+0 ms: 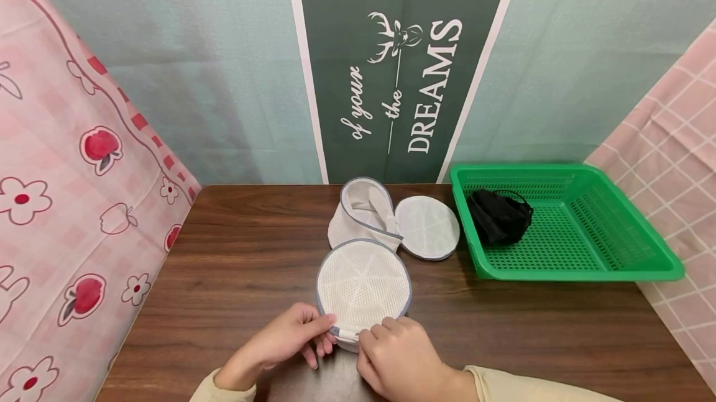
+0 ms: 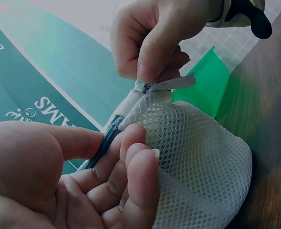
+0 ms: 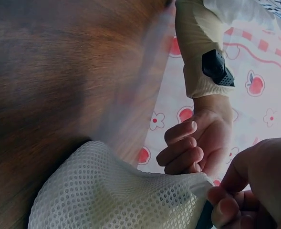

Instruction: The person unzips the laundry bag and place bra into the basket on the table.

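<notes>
A round white mesh laundry bag with grey trim stands at the front of the table, its round lid facing up. With thumb and fingers, my left hand pinches the grey-edged zipper band at the near rim. My right hand pinches the same band a little to the right, beside a white fabric tag; its fingertips hide what lies between them. Behind stands a second white mesh laundry bag, unzipped, with its round lid folded out to the right.
A green plastic basket stands at the right, close to the folded-out lid. Inside it, at the left, lies a black fabric bundle with a thin cord. Printed curtains hang behind and on both sides of the brown wooden table.
</notes>
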`<state>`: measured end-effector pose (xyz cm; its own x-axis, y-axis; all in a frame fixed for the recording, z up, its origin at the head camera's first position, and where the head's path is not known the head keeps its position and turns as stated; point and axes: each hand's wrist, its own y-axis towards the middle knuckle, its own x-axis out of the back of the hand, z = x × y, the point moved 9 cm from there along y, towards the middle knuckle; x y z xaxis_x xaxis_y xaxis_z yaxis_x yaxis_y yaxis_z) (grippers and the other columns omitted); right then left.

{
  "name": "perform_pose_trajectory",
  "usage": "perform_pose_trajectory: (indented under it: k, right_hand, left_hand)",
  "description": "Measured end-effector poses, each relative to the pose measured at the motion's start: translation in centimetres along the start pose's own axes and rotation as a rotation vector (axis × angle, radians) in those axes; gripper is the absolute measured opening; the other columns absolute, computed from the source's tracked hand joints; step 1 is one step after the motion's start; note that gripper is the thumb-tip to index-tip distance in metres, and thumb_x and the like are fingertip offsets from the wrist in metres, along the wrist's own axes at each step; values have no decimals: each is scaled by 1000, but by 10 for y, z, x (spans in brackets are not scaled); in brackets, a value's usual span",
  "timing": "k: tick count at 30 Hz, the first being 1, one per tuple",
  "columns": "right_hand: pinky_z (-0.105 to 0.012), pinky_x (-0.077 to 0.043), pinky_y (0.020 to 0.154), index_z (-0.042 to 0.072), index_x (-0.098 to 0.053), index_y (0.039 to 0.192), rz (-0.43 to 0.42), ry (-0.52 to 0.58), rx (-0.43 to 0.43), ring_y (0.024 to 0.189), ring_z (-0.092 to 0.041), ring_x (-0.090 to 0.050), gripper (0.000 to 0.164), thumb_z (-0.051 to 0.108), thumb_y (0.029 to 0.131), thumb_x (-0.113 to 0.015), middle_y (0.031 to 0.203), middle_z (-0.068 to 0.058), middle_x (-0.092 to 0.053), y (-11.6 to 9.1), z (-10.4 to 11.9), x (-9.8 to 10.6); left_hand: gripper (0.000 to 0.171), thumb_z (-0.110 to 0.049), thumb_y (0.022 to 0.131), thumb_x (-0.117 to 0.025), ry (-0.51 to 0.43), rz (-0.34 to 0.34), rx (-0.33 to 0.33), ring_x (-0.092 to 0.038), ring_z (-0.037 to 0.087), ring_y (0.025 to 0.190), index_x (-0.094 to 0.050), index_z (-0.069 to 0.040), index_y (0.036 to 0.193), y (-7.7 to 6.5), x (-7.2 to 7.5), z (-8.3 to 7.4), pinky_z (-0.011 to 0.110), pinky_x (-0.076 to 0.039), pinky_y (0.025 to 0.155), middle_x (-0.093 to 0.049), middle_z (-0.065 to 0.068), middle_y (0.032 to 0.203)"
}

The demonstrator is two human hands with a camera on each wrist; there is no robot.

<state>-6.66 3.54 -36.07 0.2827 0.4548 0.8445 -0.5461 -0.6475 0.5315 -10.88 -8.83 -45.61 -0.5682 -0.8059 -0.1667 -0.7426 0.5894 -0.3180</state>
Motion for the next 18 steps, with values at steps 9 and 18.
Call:
perform_pose_trajectory:
  k: [9, 18]
  right_hand:
    - [-18, -12, 44, 20, -40, 58, -21, 31, 2, 45, -5, -29, 29, 19, 72, -65, 51, 10, -33, -2, -4, 1]
    - [-18, -13, 44, 20, -39, 58, -40, 26, 22, 44, -7, -31, 29, 19, 71, -65, 52, 10, -35, -5, -5, 1]
  left_hand:
    - [38, -16, 107, -52, 2, 2, -4, -58, 6, 60, -60, 15, 87, 1, 0, 0, 19, -53, 49, -63, 3, 70]
    - [40, -17, 107, -53, 14, 20, -9, -57, 4, 60, -60, 17, 87, 1, -1, 0, 19, -53, 49, -61, 1, 69]
